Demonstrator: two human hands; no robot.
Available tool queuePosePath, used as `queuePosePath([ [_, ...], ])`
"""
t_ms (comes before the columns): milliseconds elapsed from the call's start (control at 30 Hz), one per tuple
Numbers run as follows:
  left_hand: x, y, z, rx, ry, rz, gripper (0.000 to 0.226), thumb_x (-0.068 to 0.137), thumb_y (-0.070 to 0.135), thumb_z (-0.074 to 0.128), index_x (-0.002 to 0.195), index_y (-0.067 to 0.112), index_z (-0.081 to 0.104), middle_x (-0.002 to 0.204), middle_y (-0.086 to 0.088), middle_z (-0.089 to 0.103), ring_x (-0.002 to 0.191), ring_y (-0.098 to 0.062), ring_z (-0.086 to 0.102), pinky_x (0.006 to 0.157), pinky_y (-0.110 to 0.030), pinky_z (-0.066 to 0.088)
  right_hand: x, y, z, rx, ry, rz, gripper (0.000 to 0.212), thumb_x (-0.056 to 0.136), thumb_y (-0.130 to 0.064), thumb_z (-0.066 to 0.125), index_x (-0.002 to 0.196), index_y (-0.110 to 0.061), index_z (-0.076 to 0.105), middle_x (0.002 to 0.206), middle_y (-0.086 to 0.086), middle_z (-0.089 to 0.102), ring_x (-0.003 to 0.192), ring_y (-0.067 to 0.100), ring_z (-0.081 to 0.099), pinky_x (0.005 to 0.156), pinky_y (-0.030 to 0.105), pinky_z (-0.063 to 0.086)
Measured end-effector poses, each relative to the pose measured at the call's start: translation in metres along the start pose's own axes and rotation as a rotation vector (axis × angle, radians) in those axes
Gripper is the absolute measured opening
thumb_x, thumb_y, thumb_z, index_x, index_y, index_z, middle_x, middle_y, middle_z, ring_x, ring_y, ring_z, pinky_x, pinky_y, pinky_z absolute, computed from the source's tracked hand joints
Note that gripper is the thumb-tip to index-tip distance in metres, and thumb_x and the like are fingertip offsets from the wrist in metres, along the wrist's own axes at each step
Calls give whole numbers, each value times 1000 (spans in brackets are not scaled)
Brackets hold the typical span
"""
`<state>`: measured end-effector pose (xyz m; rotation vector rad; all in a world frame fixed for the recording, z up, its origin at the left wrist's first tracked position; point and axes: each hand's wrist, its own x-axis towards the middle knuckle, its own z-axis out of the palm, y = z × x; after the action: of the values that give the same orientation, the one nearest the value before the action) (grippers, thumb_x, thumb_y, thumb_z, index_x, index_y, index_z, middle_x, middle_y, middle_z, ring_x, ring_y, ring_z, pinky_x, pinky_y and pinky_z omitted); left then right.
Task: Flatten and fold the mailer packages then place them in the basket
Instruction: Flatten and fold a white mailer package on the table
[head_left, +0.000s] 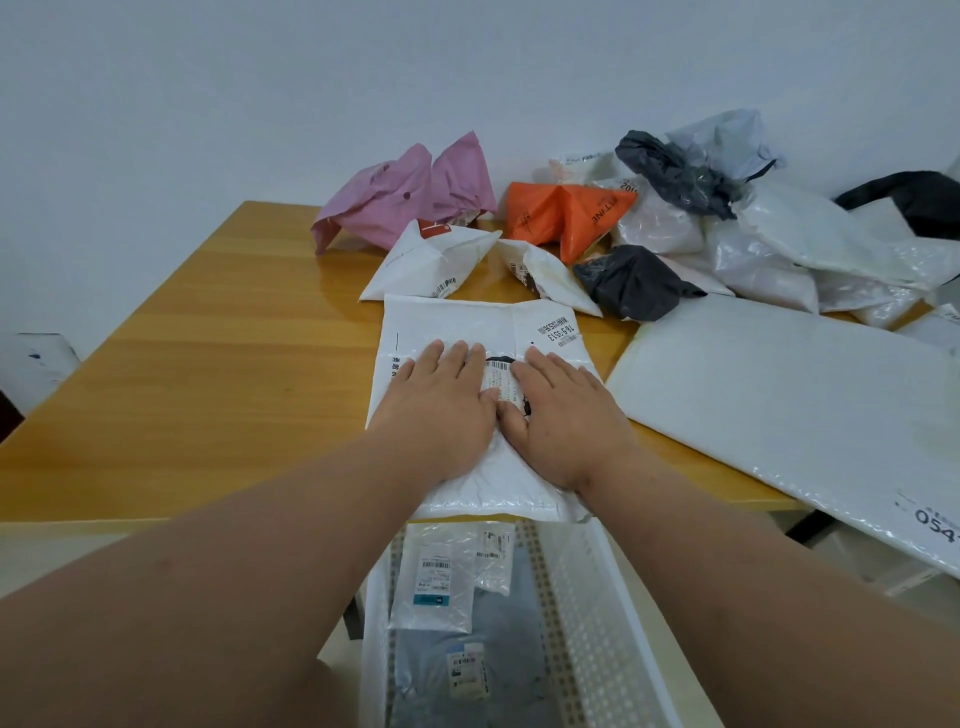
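Observation:
A white mailer package (457, 322) with printed labels lies flat at the near edge of the wooden table (208, 364). My left hand (441, 400) and my right hand (563, 410) press side by side on its middle, palms down and fingers straight. Below the table's edge stands a white perforated basket (587, 623) holding several flattened mailers (434, 582).
Crumpled mailers are heaped at the back of the table: a pink one (405, 197), an orange one (566, 213), black ones (634, 283) and several white ones (779, 249). A large flat white mailer (779, 405) lies to the right and overhangs the table's edge.

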<state>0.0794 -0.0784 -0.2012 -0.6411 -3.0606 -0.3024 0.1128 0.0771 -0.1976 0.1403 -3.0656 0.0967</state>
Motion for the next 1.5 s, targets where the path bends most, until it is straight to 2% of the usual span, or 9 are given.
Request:
queuePosePath([
  [167,-14,6,-11,111,197,17,45,101,45,29,138,21,39,139,-3,38,127,-24,34,106,-42,31,-7,-5,-11,-104,103,12,57,96,-58,26,143,-28,37,146,4,34,131,27,32,108,44,30],
  [300,-21,6,-24,62,5,43,54,100,53,32,141,18,35,144,-6,39,130,-26,40,105,-45,36,-8,-9,-20,-36,49,41,49,96,-52,40,135,-23,41,133,5,44,121,26,40,100,42,38],
  [400,-26,2,-33,32,-234,56,75,97,61,36,154,17,14,163,-5,11,148,-26,17,117,-47,24,-8,-6,-34,157,-98,87,56,87,-48,57,133,-20,43,133,4,47,120,25,43,99,40,42],
  [500,-35,-6,-31,120,-323,90,85,93,70,26,156,24,-6,163,0,-18,151,-20,-11,122,-43,4,-22,1,-40,198,-227,35,78,85,-56,59,148,-19,31,151,5,35,136,24,36,111,42,33],
  [667,-51,-7,-18,138,-215,140,97,79,82,8,155,25,-11,162,1,-20,150,-19,-12,123,-42,1,-50,6,-20,-18,-238,-39,90,91,-75,20,157,-20,-6,164,-1,-14,151,18,-10,123,44,2],
  [767,-54,-8,-17,115,-198,140,113,63,90,-1,155,25,-10,163,2,-18,150,-17,-11,123,-42,2,-54,7,-14,-26,-202,-46,89,90,-75,15,156,-20,-9,163,0,-17,150,18,-12,123,43,-1],
  [1000,-53,-8,-15,124,-198,147,118,60,92,1,156,23,-10,163,1,-15,151,-17,-9,123,-42,4,-52,8,-9,-27,-180,-46,86,91,-73,14,157,-21,-3,164,-1,-11,151,16,-10,123,43,0],
  [1333,-52,-9,-16,73,-215,118,114,63,89,2,155,23,-10,163,2,-16,151,-19,-10,123,-44,3,-54,5,-12,-20,-172,-32,85,92,-73,16,157,-22,-3,164,-3,-10,151,16,-10,123,42,-2],
  [1500,-45,-15,-18,-154,-2,-176,67,98,60,28,156,31,9,164,4,2,150,-24,2,119,-51,9,-59,8,-19,84,-40,60,68,97,-65,18,155,-31,19,165,-2,6,151,22,3,122,46,6],
])
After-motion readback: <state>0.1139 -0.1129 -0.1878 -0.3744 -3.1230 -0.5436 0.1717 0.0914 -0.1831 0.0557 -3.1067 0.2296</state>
